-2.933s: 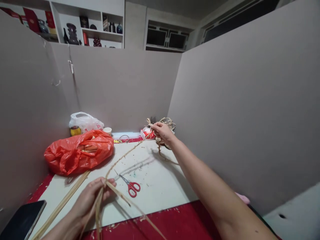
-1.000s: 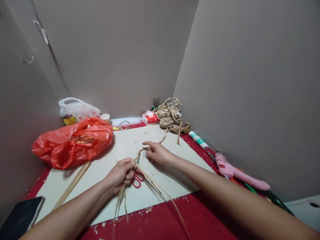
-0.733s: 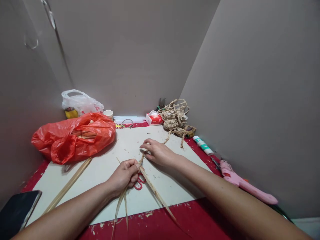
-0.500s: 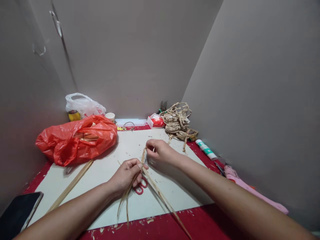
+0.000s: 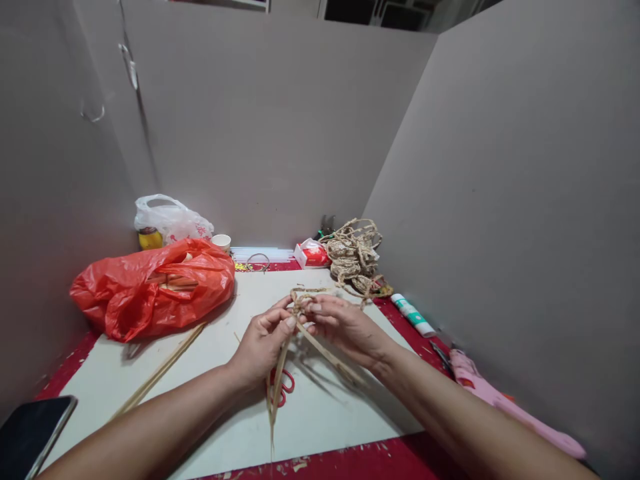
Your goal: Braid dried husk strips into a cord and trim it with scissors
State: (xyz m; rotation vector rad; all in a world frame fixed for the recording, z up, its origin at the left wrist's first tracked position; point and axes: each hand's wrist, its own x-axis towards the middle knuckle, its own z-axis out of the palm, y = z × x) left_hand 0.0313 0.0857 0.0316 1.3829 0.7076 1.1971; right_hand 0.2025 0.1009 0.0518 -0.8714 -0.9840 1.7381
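Note:
Over the middle of the white sheet (image 5: 345, 410), both my hands meet at a braided straw cord (image 5: 297, 308). My left hand (image 5: 265, 343) pinches it from the left, thumb on top. From the other side my right hand (image 5: 347, 327) grips the same braid with its fingertips. Loose straw strands (image 5: 275, 393) hang below the left fingers, and others slant down to the right, blurred. The red-handled scissors (image 5: 287, 383) lie beneath, partly hidden by straw. Behind the hands the cord bends toward a pile of braided straw cord (image 5: 353, 250); I cannot tell whether they join.
A red plastic bag (image 5: 155, 287) holding straw lies at left, with long straw strips (image 5: 160, 373) beside it. A phone (image 5: 37, 433) is at front left. Along the right edge are a green-and-white roll (image 5: 413, 315) and a pink object (image 5: 515, 407). Grey partitions (image 5: 260, 133) enclose the table.
My right hand has come down and closer to my left, and the braid between them is now bunched rather than stretched upright. The loose strands have swung. The view has tilted up slightly.

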